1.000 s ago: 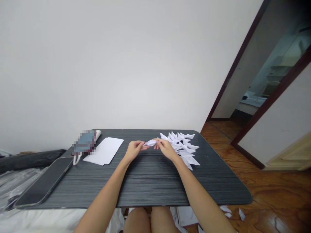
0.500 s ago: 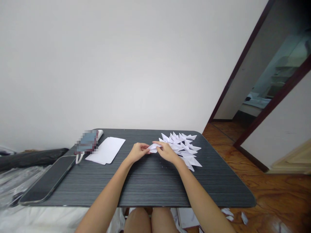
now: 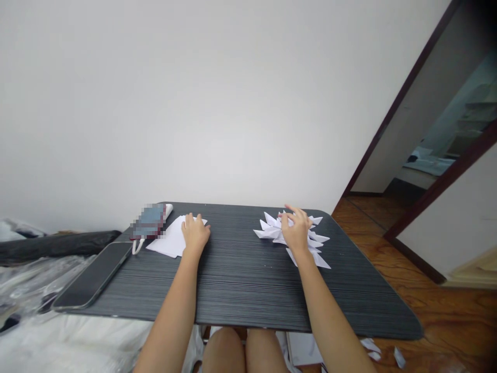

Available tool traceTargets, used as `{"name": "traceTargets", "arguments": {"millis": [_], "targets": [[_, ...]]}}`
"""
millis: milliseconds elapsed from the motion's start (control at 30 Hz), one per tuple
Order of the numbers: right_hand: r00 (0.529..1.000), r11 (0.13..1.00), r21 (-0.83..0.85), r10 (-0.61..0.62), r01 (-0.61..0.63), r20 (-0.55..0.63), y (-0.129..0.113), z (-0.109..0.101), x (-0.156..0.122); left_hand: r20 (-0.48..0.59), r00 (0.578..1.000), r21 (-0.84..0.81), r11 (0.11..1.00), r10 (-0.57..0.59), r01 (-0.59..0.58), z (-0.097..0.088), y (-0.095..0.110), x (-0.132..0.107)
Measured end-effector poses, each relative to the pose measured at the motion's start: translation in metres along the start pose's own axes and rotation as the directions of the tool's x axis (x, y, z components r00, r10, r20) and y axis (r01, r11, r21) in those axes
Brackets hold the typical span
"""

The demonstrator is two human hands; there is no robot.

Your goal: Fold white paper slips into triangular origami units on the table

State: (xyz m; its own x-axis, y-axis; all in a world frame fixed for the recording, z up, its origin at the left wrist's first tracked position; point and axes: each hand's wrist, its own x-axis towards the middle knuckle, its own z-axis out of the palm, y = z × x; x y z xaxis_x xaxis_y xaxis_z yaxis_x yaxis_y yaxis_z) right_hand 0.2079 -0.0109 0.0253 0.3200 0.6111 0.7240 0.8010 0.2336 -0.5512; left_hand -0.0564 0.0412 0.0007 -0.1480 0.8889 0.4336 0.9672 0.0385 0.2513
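My left hand lies with fingers stretched flat on the right edge of a small stack of white paper slips at the table's back left. My right hand hovers with fingers curled and parted over a pile of several folded white paper triangles at the back right, its fingertips touching the top pieces. Whether a folded piece is under its fingers is hidden. Both forearms reach across the dark striped table.
A dark phone lies on the table's left edge. A blurred small object with a white cable sits behind the paper stack. Paper scraps lie on the wooden floor at right. An open doorway is at far right.
Both hands held one folded white piece together at the table's middle. They have since separated: the left moved onto the paper stack, the right moved to the pile of folded triangles.
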Motion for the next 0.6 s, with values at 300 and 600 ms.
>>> {"name": "traceTargets", "arguments": {"millis": [300,600], "targets": [[0.972,0.977,0.073,-0.209,0.202,0.108,-0.025,0.015,-0.019,0.241,0.959,0.067,0.988,-0.152,0.14,0.005,-0.025,0.011],[0.914,0.968,0.133,-0.245,0.213,0.324,-0.03,0.025,-0.034,0.227,0.953,0.021,0.979,-0.202,0.202,0.002,-0.027,0.013]]}}
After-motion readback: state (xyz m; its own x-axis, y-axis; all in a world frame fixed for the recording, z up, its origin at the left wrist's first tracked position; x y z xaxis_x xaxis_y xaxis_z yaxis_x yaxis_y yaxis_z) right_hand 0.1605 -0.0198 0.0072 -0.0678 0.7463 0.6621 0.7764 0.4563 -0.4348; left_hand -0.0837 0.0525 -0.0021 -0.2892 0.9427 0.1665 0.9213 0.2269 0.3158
